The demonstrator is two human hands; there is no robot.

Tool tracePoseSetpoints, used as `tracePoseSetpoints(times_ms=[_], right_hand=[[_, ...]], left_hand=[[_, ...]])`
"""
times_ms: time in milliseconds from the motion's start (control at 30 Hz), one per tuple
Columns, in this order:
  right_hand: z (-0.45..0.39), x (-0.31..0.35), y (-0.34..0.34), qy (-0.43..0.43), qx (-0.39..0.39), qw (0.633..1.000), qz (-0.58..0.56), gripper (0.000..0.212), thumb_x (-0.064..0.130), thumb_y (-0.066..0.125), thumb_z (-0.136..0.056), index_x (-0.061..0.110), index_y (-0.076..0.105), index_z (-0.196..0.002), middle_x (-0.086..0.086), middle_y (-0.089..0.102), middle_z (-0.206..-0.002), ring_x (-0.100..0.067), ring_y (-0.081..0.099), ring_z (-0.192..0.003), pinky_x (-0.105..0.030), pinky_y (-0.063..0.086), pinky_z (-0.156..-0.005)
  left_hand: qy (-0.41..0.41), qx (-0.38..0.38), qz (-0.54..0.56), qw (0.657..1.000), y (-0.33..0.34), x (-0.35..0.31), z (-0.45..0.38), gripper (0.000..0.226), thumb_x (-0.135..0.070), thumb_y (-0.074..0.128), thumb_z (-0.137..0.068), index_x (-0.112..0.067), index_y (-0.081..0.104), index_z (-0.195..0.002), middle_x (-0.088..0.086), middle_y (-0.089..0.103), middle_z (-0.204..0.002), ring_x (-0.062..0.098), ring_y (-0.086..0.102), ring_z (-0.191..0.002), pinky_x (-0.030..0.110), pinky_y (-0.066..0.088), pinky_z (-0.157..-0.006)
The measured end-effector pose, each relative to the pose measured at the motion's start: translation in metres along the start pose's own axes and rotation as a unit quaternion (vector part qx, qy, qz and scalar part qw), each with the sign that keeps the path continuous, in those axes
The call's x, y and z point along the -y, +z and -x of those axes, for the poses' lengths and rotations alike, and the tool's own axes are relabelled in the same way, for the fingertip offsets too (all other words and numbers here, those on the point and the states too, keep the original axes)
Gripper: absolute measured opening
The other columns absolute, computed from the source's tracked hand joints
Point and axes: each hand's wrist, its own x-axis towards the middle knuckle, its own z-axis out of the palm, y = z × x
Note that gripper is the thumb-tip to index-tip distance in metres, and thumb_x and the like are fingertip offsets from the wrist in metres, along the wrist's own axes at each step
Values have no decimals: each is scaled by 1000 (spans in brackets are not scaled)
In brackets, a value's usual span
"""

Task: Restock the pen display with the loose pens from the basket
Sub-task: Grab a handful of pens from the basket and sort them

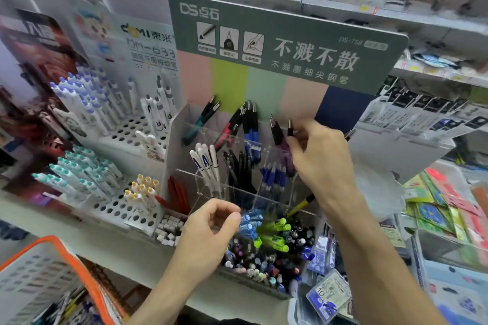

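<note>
Right hand (320,158) seemingly pinches a pen (290,127) under the "DS-758" header card (287,42).

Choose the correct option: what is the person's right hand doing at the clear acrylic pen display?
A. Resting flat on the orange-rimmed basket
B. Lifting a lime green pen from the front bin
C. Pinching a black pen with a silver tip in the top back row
C: the right hand pinches the black pen with a silver tip, upright in the top back row of the clear acrylic pen display.

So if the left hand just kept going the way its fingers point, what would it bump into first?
Probably the blue-capped pens in the front tray, just beyond the left hand; its loosely curled fingers point right toward them. Depth is unclear, so it might pass just above.
</note>
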Motion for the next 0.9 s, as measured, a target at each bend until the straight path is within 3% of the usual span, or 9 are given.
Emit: tracePoseSetpoints(times_ms=[67, 167, 233, 333, 433, 533, 600, 733, 900], right_hand=[[5, 6, 0, -3, -31, 1000, 4, 22, 16, 68, -94, 11, 66, -115, -7, 73, -104, -30, 69, -91, -43, 57, -79], [22, 24, -4, -49, -111, 988, -95, 24, 8, 68, -95, 9, 64, -119, -4, 65, -105, -15, 60, -85, -27, 51, -78], [39, 37, 4, -88, -86, 977, -172, 21, 4, 68, -95, 8, 66, -115, -2, 64, -101, -11, 59, -82, -23, 50, -75], [72, 57, 36, -123, 39, 956, -263, 19, 4, 69, -94, 9, 68, -112, 1, 65, -97, -7, 59, -80, -17, 48, -74], [113, 79, 84, -147, 183, 921, -309, 21, 5, 70, -90, 13, 69, -110, 4, 68, -98, -3, 59, -80, -12, 46, -76], [160, 100, 126, -182, 308, 883, -304, 21, 13, 65, -90, 18, 67, -110, 4, 68, -100, -12, 64, -86, -27, 53, -78], [194, 119, 149, -219, 389, 849, -283, 21, 21, 61, -90, 17, 66, -110, 0, 67, -101, -21, 64, -91, -38, 53, -79], [246, 161, 186, -294, 497, 786, -220, 25, 18, 60, -94, 8, 62, -117, -13, 64, -109, -35, 63, -98, -46, 52, -82], [284, 217, 239, -310, 603, 732, -73, 27, 21, 57, -98, 5, 55, -119, -18, 57, -117, -39, 58, -111, -47, 46, -88]], left_hand=[[-9, -9, -10, 1000, -4, 3, 5, 9, -17, 67, -93, -25, 71, -92, 0, 73, -83, 18, 68, -76, 38, 59, -72], [-27, -45, -4, 999, -10, 5, 17, 10, -11, 66, -94, -20, 70, -92, 5, 73, -80, 19, 70, -75, 24, 55, -61], [-48, -70, -11, 996, -18, 9, 28, 9, -12, 65, -95, -19, 69, -93, 1, 73, -80, 12, 69, -70, 17, 50, -59], [-66, -119, -98, 986, -41, 33, 47, 9, -22, 65, -95, -31, 68, -93, -12, 70, -82, 6, 66, -74, 16, 49, -65], [-110, -200, -177, 957, -75, 71, 73, 9, -23, 66, -93, -32, 66, -90, -9, 66, -72, 4, 62, -72, 14, 43, -59], [-159, -244, -243, 925, -112, 117, 100, 14, -21, 67, -91, -32, 63, -86, -9, 66, -70, 5, 61, -63, 29, 49, -64], [-200, -248, -279, 906, -142, 155, 123, 15, -17, 66, -91, -29, 61, -84, -6, 68, -73, 14, 64, -67, 37, 51, -67], [-295, -205, -331, 872, -201, 232, 164, 3, -16, 62, -92, -14, 60, -92, 0, 61, -83, 22, 59, -78, 32, 36, -67], [-406, -40, -404, 819, -265, 321, 198, 56, -40, 65, -92, -6, 47, -132, 16, 54, -129, 31, 53, -119, 37, 46, -94]])
